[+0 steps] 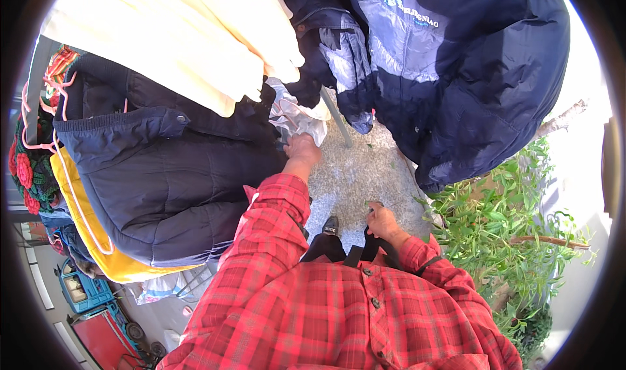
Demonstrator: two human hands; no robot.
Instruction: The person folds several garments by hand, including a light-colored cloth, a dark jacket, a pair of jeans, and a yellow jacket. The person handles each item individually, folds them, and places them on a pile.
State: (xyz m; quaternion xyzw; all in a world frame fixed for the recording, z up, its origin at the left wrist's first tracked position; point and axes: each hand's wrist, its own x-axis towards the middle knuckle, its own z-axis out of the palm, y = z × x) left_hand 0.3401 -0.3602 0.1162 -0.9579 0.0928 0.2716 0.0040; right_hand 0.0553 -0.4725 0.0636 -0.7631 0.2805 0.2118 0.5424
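My left hand [303, 151] reaches forward with curled fingers, closed at the near edge of a translucent white plastic bag [313, 128]. Thin pink clothes hangers [288, 111] show in and against the bag. Just left of that hand hangs a dark quilted jacket [195, 174] with a ribbed collar. My right hand [384, 222] is low in front of my body, fingers bent; whether it holds anything small is hidden. Above and right of it hangs a big navy padded jacket [469, 76] bearing writing, beside a smaller dark jacket [342, 57].
A bright cream garment [186, 32] hangs at top left. A yellow garment [93, 228], more pink hangers [56, 96] and a grey rack post [36, 91] are at left. A metal pole [336, 118] crosses the concrete floor [342, 174]. A leafy plant [499, 223] stands right; a blue-and-red cargo vehicle [98, 306] lower left.
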